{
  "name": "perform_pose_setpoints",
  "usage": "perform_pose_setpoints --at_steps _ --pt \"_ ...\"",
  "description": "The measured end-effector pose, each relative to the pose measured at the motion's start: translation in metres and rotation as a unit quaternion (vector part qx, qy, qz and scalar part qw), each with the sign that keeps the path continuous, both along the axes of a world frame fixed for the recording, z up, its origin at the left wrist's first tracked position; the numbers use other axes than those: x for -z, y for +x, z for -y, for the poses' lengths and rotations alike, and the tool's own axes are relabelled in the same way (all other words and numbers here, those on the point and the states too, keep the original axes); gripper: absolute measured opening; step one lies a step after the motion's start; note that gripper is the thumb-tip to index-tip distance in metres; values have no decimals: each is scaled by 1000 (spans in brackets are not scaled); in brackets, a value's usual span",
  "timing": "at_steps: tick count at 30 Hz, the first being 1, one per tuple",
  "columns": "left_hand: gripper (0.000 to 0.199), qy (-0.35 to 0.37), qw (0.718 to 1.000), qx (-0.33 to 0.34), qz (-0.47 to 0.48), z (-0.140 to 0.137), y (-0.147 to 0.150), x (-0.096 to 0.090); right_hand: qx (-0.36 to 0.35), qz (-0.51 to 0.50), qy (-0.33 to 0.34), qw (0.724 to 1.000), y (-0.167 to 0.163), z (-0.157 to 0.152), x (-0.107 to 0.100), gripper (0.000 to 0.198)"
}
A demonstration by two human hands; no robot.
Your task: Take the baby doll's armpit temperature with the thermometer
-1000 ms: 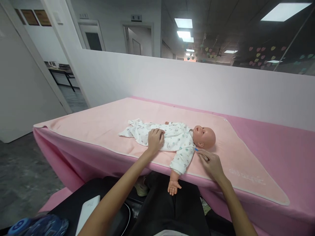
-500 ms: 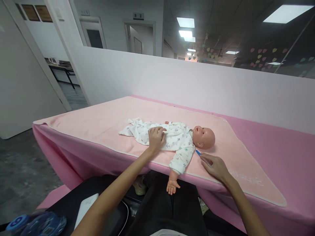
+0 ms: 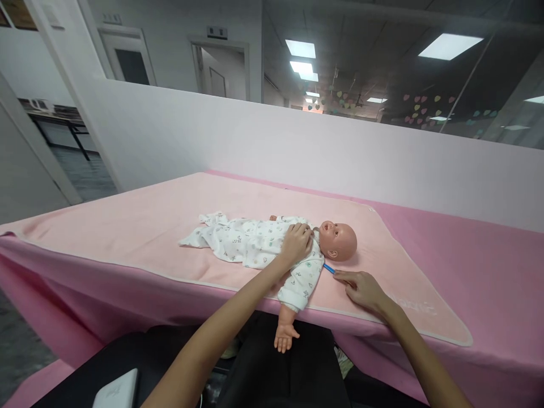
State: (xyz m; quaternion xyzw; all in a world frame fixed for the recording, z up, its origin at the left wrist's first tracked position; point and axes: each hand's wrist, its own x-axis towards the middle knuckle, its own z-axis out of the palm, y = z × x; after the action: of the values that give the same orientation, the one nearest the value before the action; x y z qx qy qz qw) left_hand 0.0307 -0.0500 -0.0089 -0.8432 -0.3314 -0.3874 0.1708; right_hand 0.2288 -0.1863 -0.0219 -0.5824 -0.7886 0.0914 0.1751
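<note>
A baby doll (image 3: 339, 240) lies on its back in a white printed sleepsuit (image 3: 255, 243), its head to the right. Its near arm reaches toward me, and the bare doll hand (image 3: 286, 336) hangs past the table edge. My left hand (image 3: 296, 243) rests on the doll's upper chest just below the collar, fingers slightly bent and thumb hidden. Between the fingers of my right hand (image 3: 361, 289) is a thin blue-tipped stick (image 3: 328, 268). Its tip points at the doll's near shoulder, by the neck; whether they touch I cannot tell.
A pale pink blanket (image 3: 140, 226) lies over a darker pink cloth (image 3: 501, 266) on the table. Behind it stands a low white partition (image 3: 340, 153) with glass above. A white box-like object (image 3: 117, 390) sits on a black surface at lower left.
My left hand has slid from the doll's belly up to its upper chest. My right hand has brought the stick's tip closer to the shoulder. The view has turned rightward.
</note>
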Motion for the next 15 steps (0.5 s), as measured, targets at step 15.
perform_pose_setpoints --at_steps 15 --pt "6 -29 994 -5 103 12 -4 9 24 -86 241 966 -39 -15 -6 34"
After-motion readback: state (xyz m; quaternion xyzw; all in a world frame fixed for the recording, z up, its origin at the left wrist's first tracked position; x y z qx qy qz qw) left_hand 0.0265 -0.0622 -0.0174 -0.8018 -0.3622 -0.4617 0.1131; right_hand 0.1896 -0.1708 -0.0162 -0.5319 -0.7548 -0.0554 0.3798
